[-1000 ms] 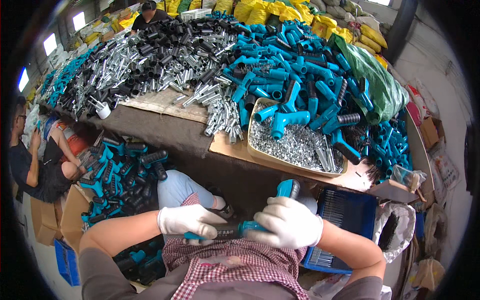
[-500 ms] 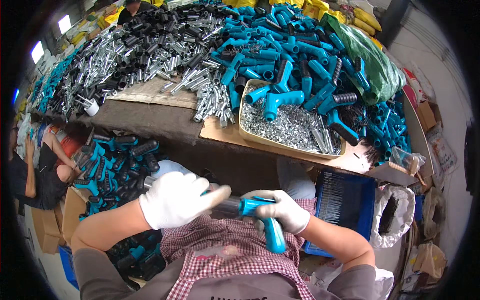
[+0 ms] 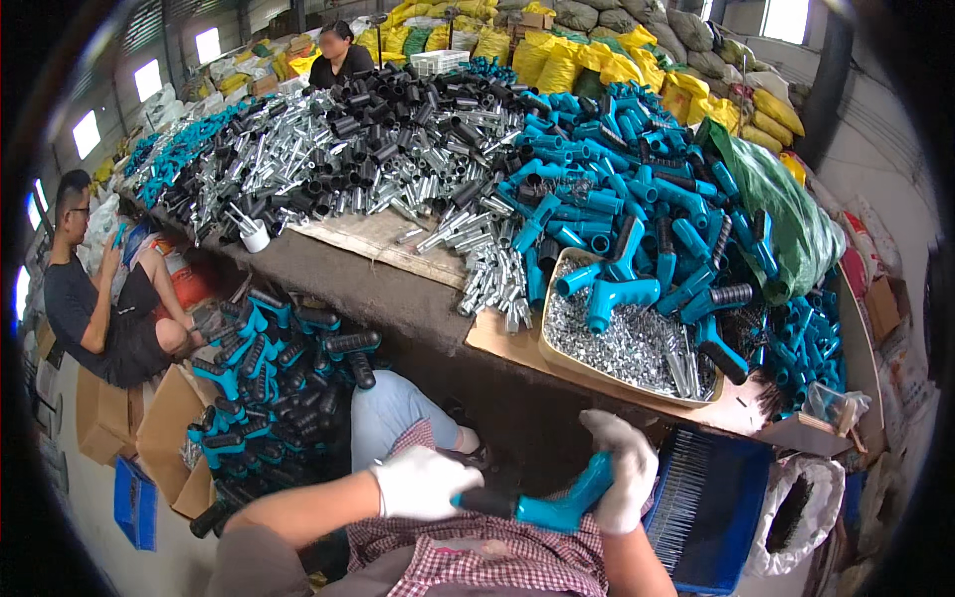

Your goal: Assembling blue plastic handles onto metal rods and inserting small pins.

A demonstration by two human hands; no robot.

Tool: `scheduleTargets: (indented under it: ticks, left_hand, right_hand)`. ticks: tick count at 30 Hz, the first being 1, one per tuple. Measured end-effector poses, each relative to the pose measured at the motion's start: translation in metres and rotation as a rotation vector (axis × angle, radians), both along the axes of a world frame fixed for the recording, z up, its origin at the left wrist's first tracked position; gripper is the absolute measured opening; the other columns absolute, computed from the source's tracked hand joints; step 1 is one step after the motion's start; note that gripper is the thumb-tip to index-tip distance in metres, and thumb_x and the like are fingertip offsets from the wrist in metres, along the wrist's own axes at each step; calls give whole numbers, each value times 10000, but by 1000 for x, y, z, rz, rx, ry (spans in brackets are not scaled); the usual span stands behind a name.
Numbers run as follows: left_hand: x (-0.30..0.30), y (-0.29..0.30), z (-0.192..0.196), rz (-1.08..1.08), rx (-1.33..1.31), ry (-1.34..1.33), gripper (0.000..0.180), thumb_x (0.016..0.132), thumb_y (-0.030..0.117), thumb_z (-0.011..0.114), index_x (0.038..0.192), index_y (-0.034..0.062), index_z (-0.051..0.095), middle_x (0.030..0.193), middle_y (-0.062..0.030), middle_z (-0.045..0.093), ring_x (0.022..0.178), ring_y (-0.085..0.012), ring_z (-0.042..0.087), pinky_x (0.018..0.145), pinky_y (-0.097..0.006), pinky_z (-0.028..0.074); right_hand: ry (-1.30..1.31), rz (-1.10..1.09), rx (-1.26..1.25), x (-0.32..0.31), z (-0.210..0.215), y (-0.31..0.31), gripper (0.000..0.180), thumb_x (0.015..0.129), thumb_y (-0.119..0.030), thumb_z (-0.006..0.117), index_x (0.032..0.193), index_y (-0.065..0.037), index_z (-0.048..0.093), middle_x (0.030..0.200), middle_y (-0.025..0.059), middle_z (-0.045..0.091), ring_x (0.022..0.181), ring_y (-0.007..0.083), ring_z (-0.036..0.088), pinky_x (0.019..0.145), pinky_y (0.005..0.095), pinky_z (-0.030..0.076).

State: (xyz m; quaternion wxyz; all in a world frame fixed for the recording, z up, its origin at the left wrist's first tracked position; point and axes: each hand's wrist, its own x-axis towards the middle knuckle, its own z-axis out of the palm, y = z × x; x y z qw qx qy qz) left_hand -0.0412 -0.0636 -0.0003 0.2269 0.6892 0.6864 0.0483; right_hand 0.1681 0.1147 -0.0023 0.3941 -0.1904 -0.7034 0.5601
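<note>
A teal pistol-shaped plastic handle (image 3: 562, 504) with a black ribbed section lies across my lap, held level between both hands. My left hand (image 3: 423, 483), in a white glove, is closed at the black end of the handle; its fingertips are partly hidden. My right hand (image 3: 627, 473), also gloved in white, is wrapped around the teal grip end, with its fingers pointing up. Beyond my hands, a cream tray (image 3: 637, 386) holds small metal pieces, several metal rods and a few teal handles.
Teal handles (image 3: 627, 179), black sleeves (image 3: 378, 109) and metal tubes (image 3: 497, 269) heap the table. More black-gripped handles (image 3: 288, 398) pile at my left, near cardboard boxes (image 3: 169, 428). A blue bin (image 3: 711, 507) of rods and a white sack (image 3: 796, 517) stand right. A person (image 3: 85, 289) sits left; another (image 3: 341, 55) is behind the heap.
My view has tilted up and shifted left. My left hand has moved to the black end of the handle. The right hand has turned the grip upward, from hanging down.
</note>
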Motion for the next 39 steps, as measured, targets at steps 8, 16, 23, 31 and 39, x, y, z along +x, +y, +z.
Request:
scheduleTargets:
  ticks: [8,16,23,31,39]
  left_hand:
    - [3,-11,-34,211,89,-112,347,754,281,720,1048,108,659,841,-140,699,771,-323,698,672,-421,556]
    - [2,-14,-43,317,279,-115,292,705,235,757,954,100,689,741,-129,670,695,-306,690,634,-400,562]
    - [-8,3,-58,515,323,-236,326,686,267,777,919,63,675,813,-163,694,737,-353,692,655,-407,570]
    - [-6,0,-57,553,276,-400,326,725,249,748,1003,88,698,839,-145,702,752,-356,694,672,-424,570]
    - [-4,-1,-63,602,274,-489,342,759,307,759,999,77,678,785,-150,694,732,-362,690,656,-448,558]
  right_hand:
    - [74,175,82,-17,-8,-9,435,893,-348,624,1082,42,656,1221,255,639,1169,326,606,1036,440,435]
    - [73,280,229,-22,11,-13,298,793,-73,643,1080,-1,673,1235,216,641,1192,375,597,1029,442,456]
    - [24,121,225,-22,7,-25,544,987,-459,492,1098,47,659,1237,268,625,1223,395,567,1067,485,405]
    - [67,130,162,-18,7,-25,243,862,-190,657,1017,-7,693,1183,213,666,1221,356,588,1079,460,412]
    - [101,24,41,-20,0,-23,181,767,-132,689,896,-4,699,1091,220,672,1173,332,591,1010,449,452]
